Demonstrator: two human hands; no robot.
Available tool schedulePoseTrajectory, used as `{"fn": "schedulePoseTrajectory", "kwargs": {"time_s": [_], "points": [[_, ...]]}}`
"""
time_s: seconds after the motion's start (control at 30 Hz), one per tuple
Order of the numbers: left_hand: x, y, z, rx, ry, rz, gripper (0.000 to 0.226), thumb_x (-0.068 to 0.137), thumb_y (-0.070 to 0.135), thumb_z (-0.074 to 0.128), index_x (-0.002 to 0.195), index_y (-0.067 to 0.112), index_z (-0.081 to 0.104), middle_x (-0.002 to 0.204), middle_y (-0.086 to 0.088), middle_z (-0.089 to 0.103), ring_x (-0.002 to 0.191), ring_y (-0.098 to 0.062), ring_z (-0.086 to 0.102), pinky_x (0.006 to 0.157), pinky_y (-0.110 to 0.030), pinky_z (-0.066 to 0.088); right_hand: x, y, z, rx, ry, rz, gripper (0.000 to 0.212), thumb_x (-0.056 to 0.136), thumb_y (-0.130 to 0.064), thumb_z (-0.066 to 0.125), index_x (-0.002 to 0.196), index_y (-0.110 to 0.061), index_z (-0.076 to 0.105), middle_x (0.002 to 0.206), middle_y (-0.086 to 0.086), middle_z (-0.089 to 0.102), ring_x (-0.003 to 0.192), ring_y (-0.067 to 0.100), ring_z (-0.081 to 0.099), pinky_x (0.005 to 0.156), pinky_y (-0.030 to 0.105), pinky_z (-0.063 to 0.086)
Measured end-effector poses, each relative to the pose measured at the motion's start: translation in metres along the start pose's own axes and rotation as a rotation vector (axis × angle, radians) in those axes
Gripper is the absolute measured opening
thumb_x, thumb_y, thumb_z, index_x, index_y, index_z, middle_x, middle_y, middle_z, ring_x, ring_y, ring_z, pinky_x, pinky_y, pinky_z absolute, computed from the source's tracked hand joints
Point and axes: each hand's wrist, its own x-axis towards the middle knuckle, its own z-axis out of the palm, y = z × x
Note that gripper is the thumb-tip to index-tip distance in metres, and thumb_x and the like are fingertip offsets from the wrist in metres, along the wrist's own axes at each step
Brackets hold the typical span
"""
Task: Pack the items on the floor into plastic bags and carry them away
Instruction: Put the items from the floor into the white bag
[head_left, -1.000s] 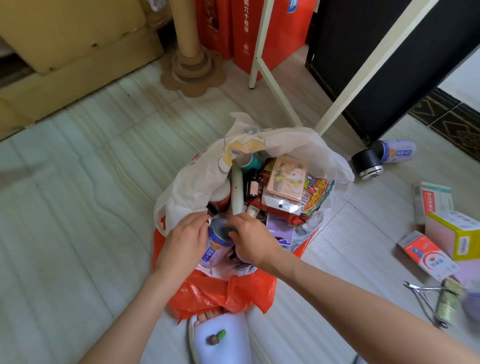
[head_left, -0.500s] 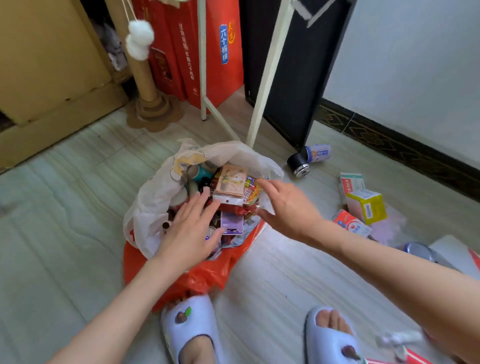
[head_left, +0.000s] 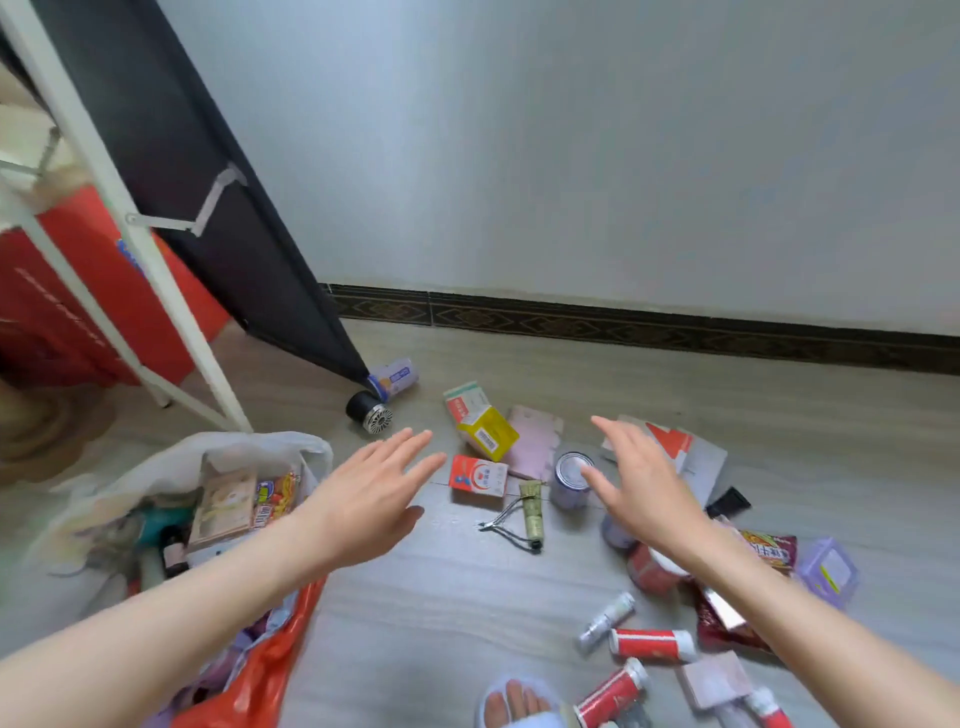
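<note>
Boxes (head_left: 480, 439) lie between both hands' outstretched fingers (head_left: 415, 449).

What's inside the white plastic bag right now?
The white plastic bag shows a beige printed flat packet, a colourful snack packet and a teal item. Anything beneath is covered.

Soft, even daylight fills the room; the pale wall (head_left: 597, 156) is bright and free of glare. Shadows on the floor (head_left: 441, 597) are faint. Motion blur smears the plastic bag (head_left: 130, 493) at left. Wide-angle distortion bends the white frame (head_left: 104, 208) and the baseboard (head_left: 675, 332).
</note>
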Motion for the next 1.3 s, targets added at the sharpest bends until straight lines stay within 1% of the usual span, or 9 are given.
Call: {"fn": "schedulePoseTrajectory", "kwargs": {"time_s": [0.1, 0.2, 0.37, 0.5, 0.63, 0.83, 1.0, 1.17, 1.3], "points": [[0.036, 0.027, 0.035, -0.09, 0.06, 0.017, 0.075, 0.053, 0.028, 0.082, 0.118, 0.014, 0.048, 0.117, -0.014, 0.063, 0.105, -0.03, 0.063, 0.076, -0.038, 0.055, -0.01, 0.052, 0.015, 0.0, -0.06, 0.172, 0.056, 0.088, -0.026, 0.055, 0.138, -0.011, 0.035, 0.14, 0.008, 0.041, 0.131, 0.025, 0.035, 0.107, 0.028, 0.023], [0.063, 0.061, 0.091, -0.288, 0.072, -0.035, 0.064, 0.061, 0.023, 0.072, 0.118, 0.014, 0.045, 0.117, -0.013, 0.062, 0.104, -0.028, 0.063, 0.073, -0.034, 0.056, -0.015, 0.091, 0.043, -0.016, -0.142, 0.266, 0.064, 0.08, -0.043, 0.047, 0.135, -0.011, 0.04, 0.139, 0.008, 0.043, 0.131, 0.025, 0.035, 0.108, 0.031, 0.025], [0.084, 0.101, 0.17, -0.526, -0.066, -0.088, 0.061, 0.062, 0.026, 0.059, 0.119, 0.015, 0.044, 0.119, -0.011, 0.061, 0.104, -0.023, 0.064, 0.075, -0.029, 0.055, 0.0, 0.133, 0.084, -0.077, -0.26, 0.325, 0.071, 0.082, -0.041, 0.059, 0.142, -0.016, 0.029, 0.149, 0.007, 0.028, 0.137, 0.024, 0.027, 0.112, 0.032, 0.022], [0.119, 0.099, 0.188, -0.544, -0.124, -0.11, 0.062, 0.07, 0.016, 0.06, 0.129, 0.005, 0.045, 0.133, -0.021, 0.047, 0.118, -0.036, 0.052, 0.09, -0.039, 0.05, 0.012, 0.14, 0.103, -0.126, -0.322, 0.325, 0.068, 0.081, -0.038, 0.061, 0.139, -0.018, 0.031, 0.147, 0.005, 0.028, 0.131, 0.027, 0.032, 0.108, 0.033, 0.027], [0.167, 0.098, 0.187, -0.497, -0.169, -0.024, 0.071, 0.084, 0.019, 0.056, 0.144, 0.013, 0.018, 0.152, -0.015, 0.015, 0.138, -0.028, 0.021, 0.111, -0.036, 0.026, 0.016, 0.141, 0.108, -0.125, -0.266, 0.321, 0.062, 0.082, -0.03, 0.063, 0.136, -0.014, 0.037, 0.145, 0.004, 0.032, 0.129, 0.026, 0.035, 0.106, 0.032, 0.029], [0.218, 0.107, 0.202, -0.481, -0.18, 0.074, 0.076, 0.082, 0.017, 0.062, 0.144, 0.015, 0.018, 0.148, -0.017, 0.02, 0.132, -0.033, 0.029, 0.101, -0.041, 0.035, 0.021, 0.147, 0.114, -0.127, -0.28, 0.315, 0.072, 0.082, -0.034, 0.061, 0.142, -0.017, 0.025, 0.144, 0.002, 0.033, 0.128, 0.024, 0.036, 0.1, 0.032, 0.036], [0.221, 0.105, 0.202, -0.572, -0.179, -0.021, 0.062, 0.075, 0.014, 0.063, 0.131, 0.015, 0.035, 0.122, -0.011, 0.039, 0.105, -0.034, 0.044, 0.086, -0.042, 0.042, 0.032, 0.145, 0.113, -0.203, -0.34, 0.324, 0.06, 0.086, -0.036, 0.054, 0.137, -0.016, 0.032, 0.137, 0.007, 0.038, 0.12, 0.028, 0.042, 0.092, 0.033, 0.039], [0.192, 0.077, 0.176, -0.625, -0.09, -0.133, 0.055, 0.072, 0.027, 0.07, 0.119, 0.016, 0.042, 0.11, -0.007, 0.043, 0.099, -0.029, 0.05, 0.08, -0.037, 0.045, 0.04, 0.117, 0.097, -0.207, -0.271, 0.297, 0.058, 0.075, -0.026, 0.066, 0.127, -0.01, 0.046, 0.122, 0.012, 0.05, 0.107, 0.035, 0.049, 0.087, 0.038, 0.043], [0.159, 0.032, 0.122, -0.566, -0.079, -0.161, 0.059, 0.07, 0.036, 0.07, 0.12, 0.02, 0.041, 0.111, -0.003, 0.044, 0.102, -0.025, 0.049, 0.077, -0.033, 0.043, 0.056, 0.06, 0.071, -0.178, -0.176, 0.155, 0.052, 0.074, -0.035, 0.067, 0.119, -0.014, 0.049, 0.113, 0.009, 0.052, 0.103, 0.034, 0.051, 0.083, 0.039, 0.046]]}}
